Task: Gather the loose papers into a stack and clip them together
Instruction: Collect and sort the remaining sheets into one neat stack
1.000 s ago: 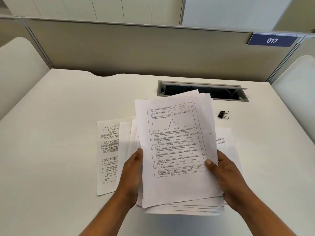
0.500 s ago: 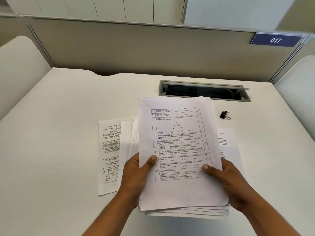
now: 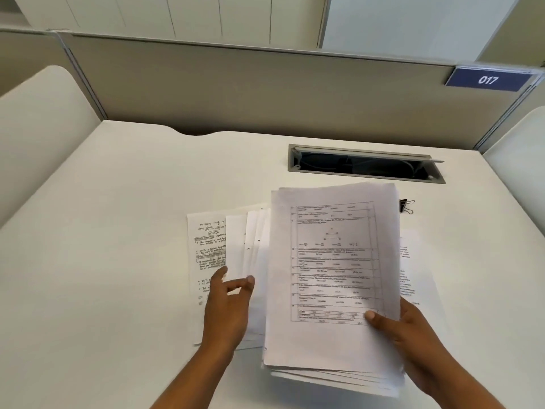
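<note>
A thick stack of printed papers (image 3: 333, 278) is lifted above the white desk (image 3: 118, 261), its top sheet showing a ruled question table. My right hand (image 3: 410, 340) grips its lower right edge, thumb on top. My left hand (image 3: 227, 305) is off the stack, fingers apart, hovering over loose sheets (image 3: 253, 249) fanned to the left. The leftmost loose sheet is a handwritten page (image 3: 206, 249). Another printed sheet (image 3: 413, 267) pokes out to the right of the stack. A small black binder clip (image 3: 405, 205) lies on the desk just past the stack's upper right corner.
A grey cable tray (image 3: 365, 163) with its lid up is set into the desk behind the papers. A beige partition (image 3: 265, 93) with a blue "017" sign (image 3: 488, 80) closes off the back. Curved white dividers stand at both sides.
My left hand has let go of the stack's left edge and moved left over the loose sheets. The stack, now held by my right hand alone, has shifted slightly right.
</note>
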The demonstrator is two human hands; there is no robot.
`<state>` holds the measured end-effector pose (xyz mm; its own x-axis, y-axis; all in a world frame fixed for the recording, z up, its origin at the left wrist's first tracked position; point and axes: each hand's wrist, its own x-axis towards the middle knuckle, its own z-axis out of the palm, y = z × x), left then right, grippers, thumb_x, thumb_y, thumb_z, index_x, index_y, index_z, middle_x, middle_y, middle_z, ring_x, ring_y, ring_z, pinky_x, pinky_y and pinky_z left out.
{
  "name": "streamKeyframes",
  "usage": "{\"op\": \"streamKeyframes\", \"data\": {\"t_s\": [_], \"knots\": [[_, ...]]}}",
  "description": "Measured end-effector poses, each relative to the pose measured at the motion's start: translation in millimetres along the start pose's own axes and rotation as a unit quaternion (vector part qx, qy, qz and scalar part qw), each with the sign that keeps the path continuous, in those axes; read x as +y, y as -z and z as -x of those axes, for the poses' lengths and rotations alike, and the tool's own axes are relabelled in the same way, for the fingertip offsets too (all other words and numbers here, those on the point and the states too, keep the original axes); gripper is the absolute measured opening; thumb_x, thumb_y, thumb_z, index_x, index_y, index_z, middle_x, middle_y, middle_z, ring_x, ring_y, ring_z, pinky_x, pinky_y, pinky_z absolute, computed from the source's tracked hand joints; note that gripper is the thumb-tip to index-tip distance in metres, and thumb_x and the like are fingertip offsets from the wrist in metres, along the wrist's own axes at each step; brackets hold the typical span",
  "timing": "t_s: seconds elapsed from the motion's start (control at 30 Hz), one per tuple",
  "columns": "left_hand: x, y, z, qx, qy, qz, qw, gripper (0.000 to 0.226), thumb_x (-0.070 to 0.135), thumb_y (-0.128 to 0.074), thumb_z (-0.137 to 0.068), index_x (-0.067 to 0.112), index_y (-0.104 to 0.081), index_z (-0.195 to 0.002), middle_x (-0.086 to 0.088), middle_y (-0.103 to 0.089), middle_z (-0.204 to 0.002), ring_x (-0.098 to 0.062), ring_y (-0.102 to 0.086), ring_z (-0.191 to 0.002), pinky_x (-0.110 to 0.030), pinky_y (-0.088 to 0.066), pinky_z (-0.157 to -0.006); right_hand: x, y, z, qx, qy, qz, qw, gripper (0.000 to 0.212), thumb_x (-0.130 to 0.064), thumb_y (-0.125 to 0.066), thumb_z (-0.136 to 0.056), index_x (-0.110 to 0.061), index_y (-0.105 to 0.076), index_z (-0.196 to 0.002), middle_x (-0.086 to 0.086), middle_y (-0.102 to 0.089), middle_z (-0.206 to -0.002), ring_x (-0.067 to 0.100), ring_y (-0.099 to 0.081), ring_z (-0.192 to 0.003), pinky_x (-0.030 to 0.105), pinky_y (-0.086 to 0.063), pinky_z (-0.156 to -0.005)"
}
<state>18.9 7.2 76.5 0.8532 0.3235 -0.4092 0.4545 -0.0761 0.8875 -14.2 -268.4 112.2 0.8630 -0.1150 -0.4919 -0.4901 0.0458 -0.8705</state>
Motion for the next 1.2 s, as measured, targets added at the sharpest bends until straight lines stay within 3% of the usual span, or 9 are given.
{"op": "streamKeyframes", "data": {"t_s": [0.2, 0.43, 0.67, 0.83, 0.9, 0.97, 1.07, 1.13, 1.2], "knots": [[-35.2, 53.9, -16.7, 0.135, -0.031, -0.294, 0.946, 0.077, 0.045, -0.070, -0.088, 0.014, -0.037, -0.151, -0.007, -0.052, -0.143, -0.029, -0.049, -0.131, -0.046, -0.046, -0.102, 15.4, -8.4, -0.4, 0.061, -0.009, -0.016, 0.998, 0.020, -0.010, -0.060, -0.093, -0.009, -0.067, -0.112, 0.012, -0.078, -0.100, 0.032, -0.075, -0.088, 0.046, -0.057, -0.084], [-39.7, 47.3, -17.1, 0.119, 0.000, -0.479, 0.870, 0.084, 0.077, -0.059, -0.076, 0.013, -0.050, -0.129, -0.007, -0.050, -0.126, -0.028, -0.050, -0.120, -0.039, -0.049, -0.088, 20.1, -10.4, -5.9, 0.097, 0.021, 0.055, 0.994, 0.009, -0.012, -0.062, -0.093, -0.015, -0.068, -0.098, -0.009, -0.078, -0.074, 0.024, -0.072, -0.079, 0.031, -0.051, -0.065], [-37.0, 23.2, -16.3, 0.158, 0.088, -0.412, 0.893, 0.101, 0.065, -0.080, -0.066, 0.004, -0.037, -0.135, -0.015, -0.038, -0.135, -0.038, -0.042, -0.124, -0.045, -0.052, -0.085, 6.5, 25.7, -19.0, 0.067, 0.034, 0.122, 0.990, 0.014, -0.015, -0.065, -0.092, -0.014, -0.069, -0.105, -0.003, -0.076, -0.086, 0.024, -0.071, -0.082, 0.030, -0.050, -0.064], [-34.7, 17.5, -18.7, 0.173, 0.104, -0.315, 0.927, 0.094, 0.041, -0.094, -0.062, 0.000, -0.041, -0.128, -0.021, -0.041, -0.130, -0.045, -0.060, -0.104, -0.044, -0.053, -0.081, 0.7, 52.3, -23.9, 0.065, 0.040, 0.108, 0.991, 0.016, -0.017, -0.067, -0.091, -0.014, -0.070, -0.105, 0.005, -0.079, -0.093, 0.029, -0.073, -0.086, 0.041, -0.056, -0.077], [-32.1, 17.4, -20.8, 0.175, 0.106, -0.283, 0.937, 0.091, 0.034, -0.095, -0.061, 0.001, -0.043, -0.127, -0.021, -0.049, -0.127, -0.043, -0.062, -0.102, -0.041, -0.051, -0.079, -1.6, 59.9, -24.1, 0.067, 0.040, 0.108, 0.991, 0.011, -0.015, -0.066, -0.091, -0.016, -0.070, -0.101, -0.003, -0.079, -0.086, 0.023, -0.073, -0.082, 0.035, -0.054, -0.070], [-32.8, 21.3, -26.5, 0.173, 0.110, -0.262, 0.943, 0.079, 0.037, -0.094, -0.062, 0.006, -0.049, -0.119, -0.013, -0.063, -0.115, -0.038, -0.066, -0.099, -0.040, -0.053, -0.077, -2.3, 67.8, -24.3, 0.064, 0.043, 0.108, 0.991, 0.008, -0.013, -0.065, -0.092, -0.018, -0.069, -0.096, -0.014, -0.075, -0.075, 0.015, -0.071, -0.076, 0.028, -0.049, -0.060], [-27.7, 31.5, -38.0, 0.167, 0.115, -0.222, 0.954, 0.051, 0.049, -0.084, -0.070, 0.012, -0.062, -0.098, -0.006, -0.073, -0.097, -0.031, -0.069, -0.085, -0.037, -0.054, -0.071, -1.1, 78.4, -22.9, 0.064, 0.040, 0.115, 0.991, 0.013, -0.013, -0.065, -0.092, -0.014, -0.068, -0.104, -0.011, -0.074, -0.082, 0.017, -0.070, -0.078, 0.028, -0.048, -0.060], [-17.1, 40.4, -49.6, 0.148, 0.106, -0.140, 0.973, 0.032, 0.038, -0.080, -0.083, 0.011, -0.064, -0.081, -0.012, -0.075, -0.091, -0.028, -0.068, -0.076, -0.032, -0.049, -0.063, 1.5, 84.7, -22.5, 0.070, 0.036, 0.117, 0.990, 0.015, -0.013, -0.064, -0.092, -0.011, -0.068, -0.106, -0.006, -0.073, -0.086, 0.019, -0.069, -0.079, 0.028, -0.047, -0.060], [-4.3, 49.3, -62.0, 0.111, 0.110, -0.064, 0.986, 0.023, 0.028, -0.075, -0.090, 0.008, -0.065, -0.082, -0.014, -0.075, -0.091, -0.029, -0.070, -0.077, -0.032, -0.051, -0.065, 2.0, 89.3, -21.6, 0.077, 0.033, 0.121, 0.989, 0.013, -0.013, -0.064, -0.092, -0.011, -0.067, -0.105, -0.007, -0.073, -0.083, 0.019, -0.069, -0.078, 0.027, -0.047, -0.060]]}}
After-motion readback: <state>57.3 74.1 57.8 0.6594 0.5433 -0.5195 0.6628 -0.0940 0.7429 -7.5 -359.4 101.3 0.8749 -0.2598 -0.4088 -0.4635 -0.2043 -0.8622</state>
